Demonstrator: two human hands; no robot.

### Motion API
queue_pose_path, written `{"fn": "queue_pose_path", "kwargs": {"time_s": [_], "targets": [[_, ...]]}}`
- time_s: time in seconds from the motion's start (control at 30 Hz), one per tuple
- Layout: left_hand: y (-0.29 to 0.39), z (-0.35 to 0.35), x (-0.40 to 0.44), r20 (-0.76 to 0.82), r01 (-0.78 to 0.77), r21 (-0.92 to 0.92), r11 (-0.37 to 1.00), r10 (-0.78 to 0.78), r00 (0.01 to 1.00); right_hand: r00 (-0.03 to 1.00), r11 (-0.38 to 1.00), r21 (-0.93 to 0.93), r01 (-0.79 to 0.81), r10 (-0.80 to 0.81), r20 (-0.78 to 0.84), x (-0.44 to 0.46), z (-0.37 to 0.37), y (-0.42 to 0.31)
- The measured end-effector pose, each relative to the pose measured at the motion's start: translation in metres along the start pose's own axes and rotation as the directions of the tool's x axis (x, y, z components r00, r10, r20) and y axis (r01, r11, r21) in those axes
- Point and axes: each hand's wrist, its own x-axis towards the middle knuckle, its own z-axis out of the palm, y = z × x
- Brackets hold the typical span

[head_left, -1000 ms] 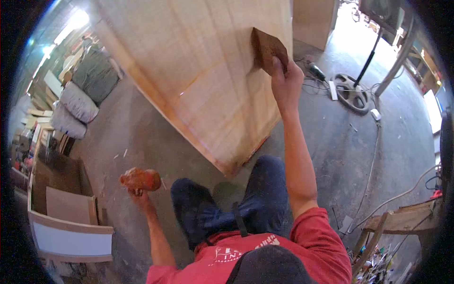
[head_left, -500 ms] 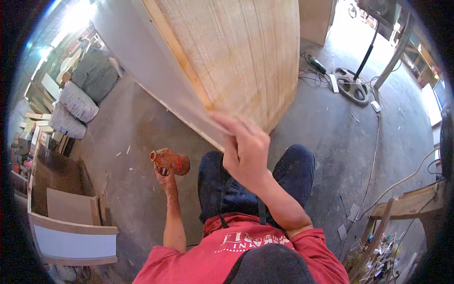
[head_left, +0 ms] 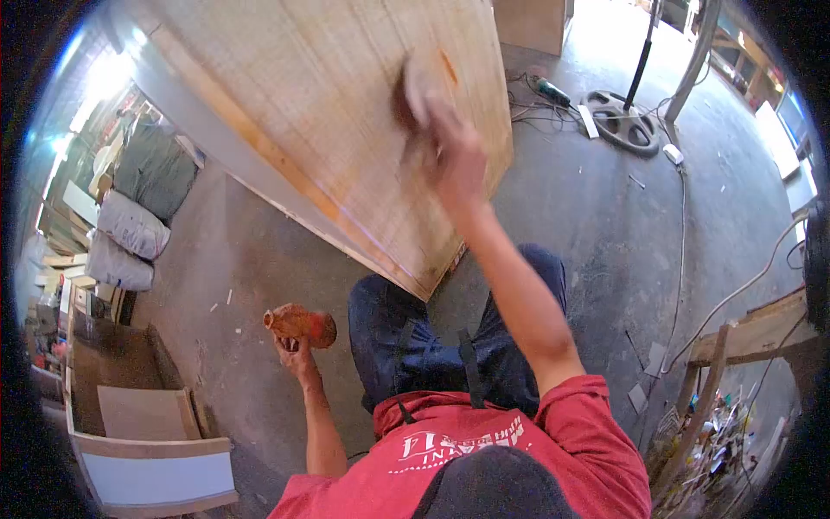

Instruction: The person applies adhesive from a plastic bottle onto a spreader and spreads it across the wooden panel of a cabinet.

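My left hand grips a plastic bottle coated in orange-brown stain, held on its side above the floor. My right hand is over the face of a pale wooden panel. Its fingers look curled and are blurred by motion; what they hold, if anything, cannot be made out. Just beyond the fingertips, an orange streak marks the wood. The panel's near corner reaches down between my knees, with a grey-white side below its orange-tinted edge strip.
An open wooden box frame lies at the lower left, with wrapped bundles behind it. A green power tool and cables rest on the floor near a wheel-shaped stand base. Scraps fill the lower right beside a wooden bench.
My right hand has moved from the panel's near edge up and away over its face. The view has shifted, and an orange streak now shows on the wood. The bottle stays in my left hand.
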Motion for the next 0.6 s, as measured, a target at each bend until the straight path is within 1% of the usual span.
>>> {"fn": "queue_pose_path", "kwargs": {"time_s": [0.07, 0.1, 0.13, 0.17, 0.23, 0.27, 0.33, 0.37, 0.43, 0.47, 0.5, 0.53, 0.57, 0.6], "targets": [[0.0, 0.002, -0.006, -0.046, -0.002, 0.052, 0.999, 0.005, 0.999, 0.985, 0.958, 0.259, 0.125, -0.088, -0.147, -0.022, -0.025, -0.03], [0.005, 0.006, -0.011, -0.046, -0.003, 0.056, 0.998, 0.005, 0.999, 0.986, 0.958, 0.261, 0.121, -0.085, -0.146, -0.017, -0.026, -0.02], [0.015, 0.01, -0.016, -0.051, 0.019, 0.075, 0.997, -0.016, 0.999, 0.986, 0.982, 0.189, -0.029, 0.059, -0.159, -0.006, -0.027, -0.001], [0.022, 0.009, -0.019, -0.055, 0.041, 0.097, 0.994, -0.036, 0.998, 0.962, 0.976, 0.118, -0.185, 0.204, -0.181, 0.005, -0.026, 0.017], [0.02, 0.006, -0.018, -0.051, 0.032, 0.101, 0.994, -0.027, 0.998, 0.929, 0.908, 0.248, -0.337, 0.363, -0.066, 0.036, -0.013, 0.053], [0.019, 0.006, -0.017, -0.047, 0.027, 0.096, 0.995, -0.022, 0.999, 0.929, 0.907, 0.252, -0.338, 0.365, -0.066, 0.038, -0.012, 0.052], [0.035, 0.019, -0.023, -0.051, 0.031, 0.088, 0.996, -0.026, 0.998, 0.972, 0.954, 0.235, -0.185, 0.212, -0.099, 0.044, -0.01, 0.041], [0.041, 0.02, -0.026, -0.057, 0.042, 0.081, 0.996, -0.038, 0.998, 0.973, 0.951, 0.241, -0.192, 0.217, -0.082, 0.041, -0.012, 0.036], [0.024, 0.007, -0.02, -0.07, 0.062, 0.079, 0.995, -0.057, 0.996, 0.996, 0.957, 0.283, -0.059, 0.077, -0.052, 0.024, -0.023, 0.018], [0.011, 0.003, -0.016, -0.063, 0.072, 0.059, 0.996, -0.068, 0.996, 0.996, 0.954, 0.293, -0.065, 0.079, -0.036, 0.011, -0.023, 0.013], [0.003, 0.002, -0.013, -0.08, 0.079, 0.065, 0.995, -0.073, 0.994, 0.999, 0.956, 0.291, -0.04, 0.045, -0.011, -0.003, -0.026, 0.006], [-0.003, 0.002, -0.012, -0.061, 0.081, 0.063, 0.995, -0.077, 0.995, 1.0, 0.957, 0.29, -0.014, 0.01, 0.016, -0.018, -0.03, -0.002], [-0.006, 0.004, -0.011, -0.04, 0.081, 0.058, 0.995, -0.079, 0.996, 1.0, 0.938, 0.347, 0.007, -0.015, 0.019, -0.034, -0.035, -0.014], [-0.006, 0.006, -0.011, -0.057, 0.088, 0.062, 0.994, -0.084, 0.995, 0.999, 0.915, 0.403, 0.027, -0.038, 0.019, -0.049, -0.039, -0.03]]}}
